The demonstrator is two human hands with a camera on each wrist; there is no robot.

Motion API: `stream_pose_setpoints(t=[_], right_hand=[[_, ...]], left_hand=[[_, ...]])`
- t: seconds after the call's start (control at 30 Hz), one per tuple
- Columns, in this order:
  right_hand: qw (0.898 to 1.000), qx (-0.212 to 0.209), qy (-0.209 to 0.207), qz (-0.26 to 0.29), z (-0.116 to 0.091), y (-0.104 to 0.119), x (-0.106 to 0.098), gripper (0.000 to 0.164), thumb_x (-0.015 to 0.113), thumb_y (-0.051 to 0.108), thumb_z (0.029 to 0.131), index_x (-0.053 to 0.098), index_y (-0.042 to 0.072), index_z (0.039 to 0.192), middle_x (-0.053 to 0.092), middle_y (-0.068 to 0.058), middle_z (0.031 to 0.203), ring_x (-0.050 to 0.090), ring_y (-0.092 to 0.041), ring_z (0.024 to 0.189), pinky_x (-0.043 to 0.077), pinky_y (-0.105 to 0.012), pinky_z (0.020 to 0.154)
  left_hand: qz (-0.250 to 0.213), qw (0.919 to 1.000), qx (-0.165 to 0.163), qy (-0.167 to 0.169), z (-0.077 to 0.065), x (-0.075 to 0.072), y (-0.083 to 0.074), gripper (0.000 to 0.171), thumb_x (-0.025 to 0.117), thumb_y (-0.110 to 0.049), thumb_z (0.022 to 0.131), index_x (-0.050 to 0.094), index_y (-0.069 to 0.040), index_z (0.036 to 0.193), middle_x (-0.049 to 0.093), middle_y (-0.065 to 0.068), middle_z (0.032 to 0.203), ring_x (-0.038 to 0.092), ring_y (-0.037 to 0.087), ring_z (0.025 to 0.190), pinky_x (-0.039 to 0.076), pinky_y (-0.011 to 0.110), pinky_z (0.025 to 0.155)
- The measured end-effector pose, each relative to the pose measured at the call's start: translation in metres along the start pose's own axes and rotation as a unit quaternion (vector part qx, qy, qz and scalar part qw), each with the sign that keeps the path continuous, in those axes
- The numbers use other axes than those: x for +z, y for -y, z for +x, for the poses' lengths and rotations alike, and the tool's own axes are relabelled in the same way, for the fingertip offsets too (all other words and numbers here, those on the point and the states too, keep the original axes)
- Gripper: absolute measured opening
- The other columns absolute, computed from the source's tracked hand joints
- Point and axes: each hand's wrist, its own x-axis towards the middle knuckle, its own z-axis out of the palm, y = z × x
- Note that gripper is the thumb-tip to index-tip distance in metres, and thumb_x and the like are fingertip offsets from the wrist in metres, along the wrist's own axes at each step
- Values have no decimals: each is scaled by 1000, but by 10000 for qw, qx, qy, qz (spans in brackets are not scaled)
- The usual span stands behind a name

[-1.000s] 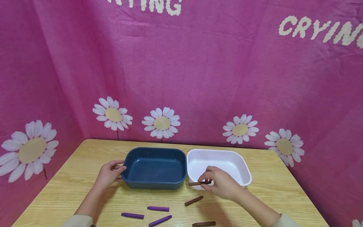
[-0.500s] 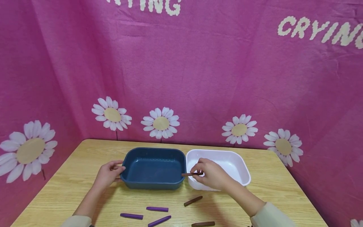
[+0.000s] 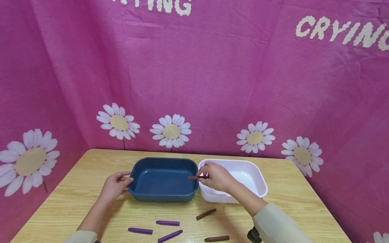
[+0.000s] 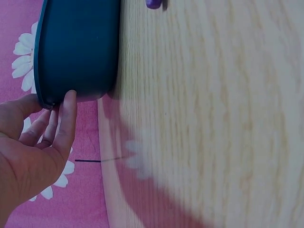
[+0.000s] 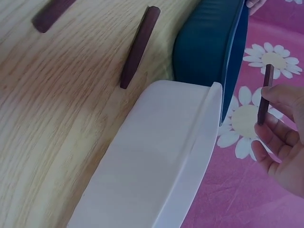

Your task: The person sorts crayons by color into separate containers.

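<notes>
Right hand [image 3: 215, 177]: pinches brown crayon [image 3: 192, 177] | Shift: further over right end of blue tray [image 3: 164, 198]; carry unfinished | Left hand [image 3: 117, 184]: grips left end

Indoor tabletop corner, room type unclear: wood table [image 3: 76, 189], pink cloth [image 3: 212, 74] on back and sides, printed with daisies [image 3: 171, 131].

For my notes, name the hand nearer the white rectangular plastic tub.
Right. The right hand is above the white tub; the left hand holds the far left end of the dark blue rectangular plastic tub.
</notes>
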Motion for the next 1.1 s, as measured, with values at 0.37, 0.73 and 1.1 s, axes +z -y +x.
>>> stream_pose_setpoints(t=[0.37, 0.73, 1.1], right_hand=[[9995, 181, 187, -176, 22, 9, 18, 10, 70, 17, 81, 73, 13, 89, 57, 5, 72, 45, -7, 67, 39, -19, 59], [9972, 577, 465, 18, 39, 10, 45, 12, 68, 17, 82, 73, 13, 92, 56, 3, 77, 49, -8, 69, 42, -22, 61], [9949, 799, 609, -38, 46, 19, 58, 11, 69, 19, 82, 74, 15, 91, 57, 2, 78, 51, -8, 68, 44, -21, 62]], left_hand=[[-5, 10000, 31, 10, 1, -1, 0, 45, 58, -13, 92, 46, 10, 129, 58, 25, 103, 65, 13, 69, 58, 33, 64], [-42, 10000, 88, -7, -1, 0, -2, 43, 57, -9, 92, 47, 10, 129, 59, 29, 107, 66, 15, 73, 58, 31, 64], [-84, 9999, 86, -21, -2, 0, -3, 43, 57, -9, 91, 47, 10, 129, 58, 27, 108, 65, 15, 74, 58, 33, 65]])
